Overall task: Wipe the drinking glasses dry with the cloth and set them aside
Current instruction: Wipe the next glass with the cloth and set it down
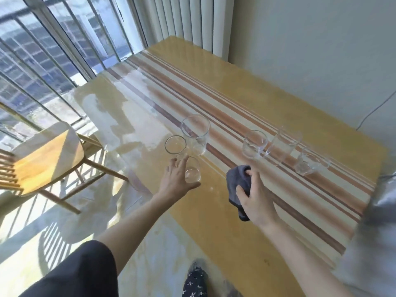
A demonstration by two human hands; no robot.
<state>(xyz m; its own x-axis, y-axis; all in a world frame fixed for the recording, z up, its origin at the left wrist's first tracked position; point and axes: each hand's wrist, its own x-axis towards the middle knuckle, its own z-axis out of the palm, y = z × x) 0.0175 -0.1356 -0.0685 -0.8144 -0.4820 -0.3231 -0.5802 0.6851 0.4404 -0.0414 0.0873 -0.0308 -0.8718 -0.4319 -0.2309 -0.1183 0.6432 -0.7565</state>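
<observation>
Three clear glasses stand in a group on the left of the striped table (pixel 267 86): a tall glass (pixel 196 136), a shorter glass (pixel 175 145) and a small glass (pixel 192 172). My left hand (pixel 175 181) is spread around the small glass, fingers behind it and thumb stretched out in front, wider than the glass. My right hand (pixel 255 202) grips a bunched grey cloth (pixel 239 185) just above the tabletop. Three more glasses stand in a row to the right: a short one (pixel 255 144), a tall one (pixel 282 144) and a low one (pixel 308 163).
A wooden chair (pixel 47 163) stands left of the table beside a barred window (pixel 42 61). A blurred grey object (pixel 381 200) sits at the table's right edge. A thin cable (pixel 372 112) runs down the wall. The far half of the table holds nothing.
</observation>
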